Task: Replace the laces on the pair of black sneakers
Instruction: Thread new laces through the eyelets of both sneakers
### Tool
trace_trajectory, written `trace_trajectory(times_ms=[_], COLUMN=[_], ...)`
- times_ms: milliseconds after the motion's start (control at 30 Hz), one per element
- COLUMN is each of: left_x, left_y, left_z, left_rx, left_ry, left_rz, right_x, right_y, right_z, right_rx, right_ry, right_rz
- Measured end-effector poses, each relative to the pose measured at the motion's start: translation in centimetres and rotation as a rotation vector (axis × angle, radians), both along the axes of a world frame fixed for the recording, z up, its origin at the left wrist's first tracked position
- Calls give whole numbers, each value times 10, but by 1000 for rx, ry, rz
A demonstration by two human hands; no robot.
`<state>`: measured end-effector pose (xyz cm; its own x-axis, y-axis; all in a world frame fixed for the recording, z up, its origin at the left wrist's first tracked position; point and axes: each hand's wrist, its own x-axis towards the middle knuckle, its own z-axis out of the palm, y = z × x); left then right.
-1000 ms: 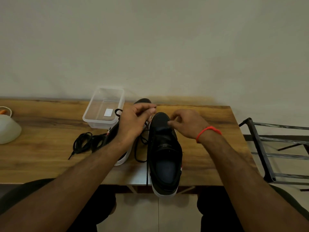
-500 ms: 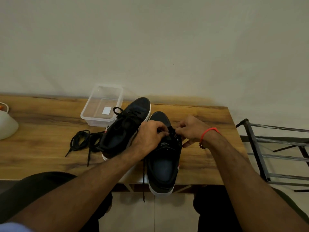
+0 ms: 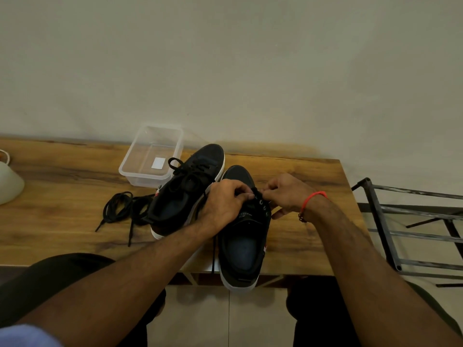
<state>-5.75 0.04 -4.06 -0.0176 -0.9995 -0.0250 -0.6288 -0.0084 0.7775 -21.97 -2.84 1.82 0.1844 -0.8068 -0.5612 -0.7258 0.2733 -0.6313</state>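
Pointing toe-first toward the wall, the near sneaker (image 3: 244,236) has its lace (image 3: 256,192) pinched by left hand (image 3: 223,204) and right hand (image 3: 285,194).

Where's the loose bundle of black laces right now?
In the head view the loose black laces lie on the wooden table, left of the laced sneaker and nearer the person than the clear plastic container.

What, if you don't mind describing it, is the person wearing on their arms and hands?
Both forearms are bare and neither hand wears a glove. The right hand has a thin red-orange band round its wrist, with a small darker beaded piece hanging below it. The left hand shows no band or ring. A bit of light blue sleeve shows by the left arm.
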Motion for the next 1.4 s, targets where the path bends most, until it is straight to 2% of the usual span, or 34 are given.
trace_trajectory(times_ms=[533,833,900,1033,1067,1100,1133,1200,1233,1300,1367,1400], left_x=[-3,8,12,25,30,35,42,55,61,67,67,65], left_y=[2,3,2,-7,-9,-11,-11,-11,-9,-5,-4,-3], left_z=[-4,8,14,30,34,37,40,41,41,42,43,44], left_rx=[-20,20,-2,-53,-58,-56,-49,-3,44,152,217,240], left_ry=[37,40,28,-11,-28,-53,-82,-118,-118,-136,-164,-167], left_rz=[4,-93,-84,-17,-6,-7,-20,-50,-56,-79,-118,-134], right_x=[1,-3,-3,-9,-15,-23,-30,-38,-38,-30,-19,-15], right_y=[3,-2,-4,-10,-13,-15,-16,-16,-13,-7,-2,-2], right_z=[-6,-5,-2,14,18,22,26,27,26,20,10,7], right_rx=[8,-24,-2,-44,-102,-213,-360,-608,-608,-346,-109,-86], right_ry=[-6,-191,-297,-806,-877,-816,-604,0,166,271,353,399], right_rz=[-43,-289,-374,-730,-795,-787,-682,-264,-40,284,472,512])
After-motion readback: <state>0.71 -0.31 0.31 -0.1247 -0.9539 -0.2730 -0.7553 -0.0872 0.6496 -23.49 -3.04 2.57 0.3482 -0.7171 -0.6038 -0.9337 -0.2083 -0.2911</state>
